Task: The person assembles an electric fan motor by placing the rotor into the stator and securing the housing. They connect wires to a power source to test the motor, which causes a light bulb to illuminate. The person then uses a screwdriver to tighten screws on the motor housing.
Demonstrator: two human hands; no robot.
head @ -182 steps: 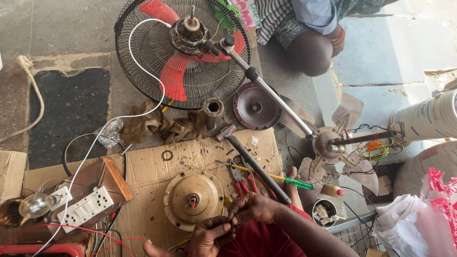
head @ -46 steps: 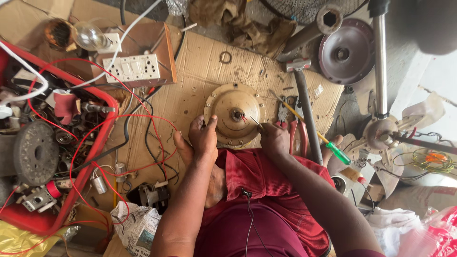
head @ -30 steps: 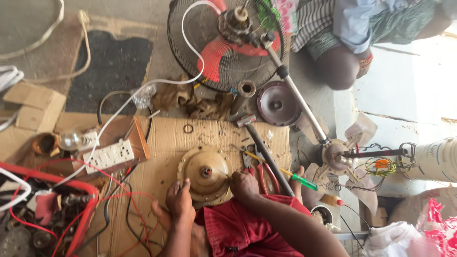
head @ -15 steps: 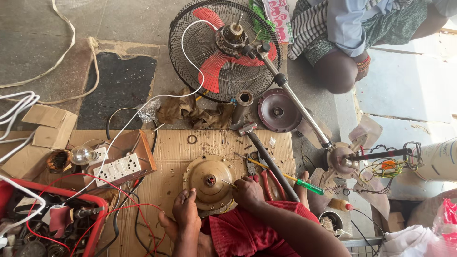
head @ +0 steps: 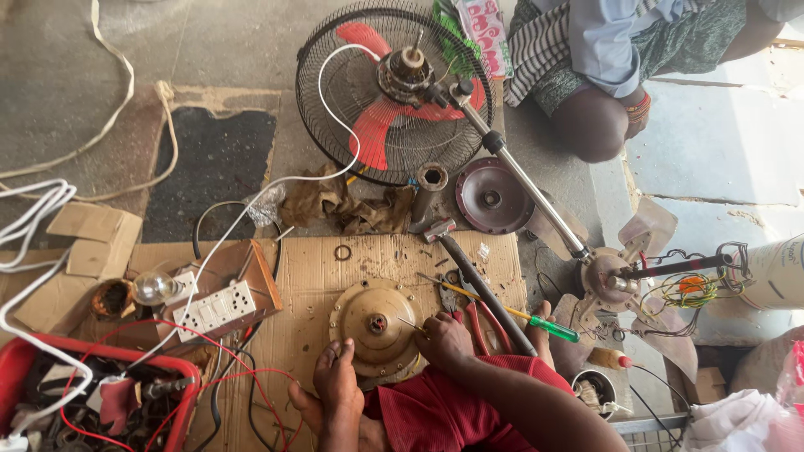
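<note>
Presently, cardboard sheet (head: 310, 276): under both hands.
Motor housing (head: 373, 326): brass-coloured disc, between the hands, touching both.
Right hand (head: 444, 339): fingers pinched on a thin tool (head: 410, 325) at the housing's right edge.
Left hand (head: 337, 377): fingers together, flat against the housing's lower rim.

- Concrete floor (head: 209, 50), flattened cardboard sheet (head: 310, 276) spread over it.
- On cardboard: brass-coloured motor housing (head: 374, 328), hammer (head: 477, 276), green-handled screwdriver (head: 511, 311), red-handled pliers (head: 479, 326), small ring (head: 342, 252), white switch board (head: 219, 310).
- On bare floor: pedestal fan (head: 389, 92) lying flat, dark round cover (head: 490, 196), crumpled rag (head: 352, 208), black mat (head: 213, 172), red crate (head: 92, 402).
</note>
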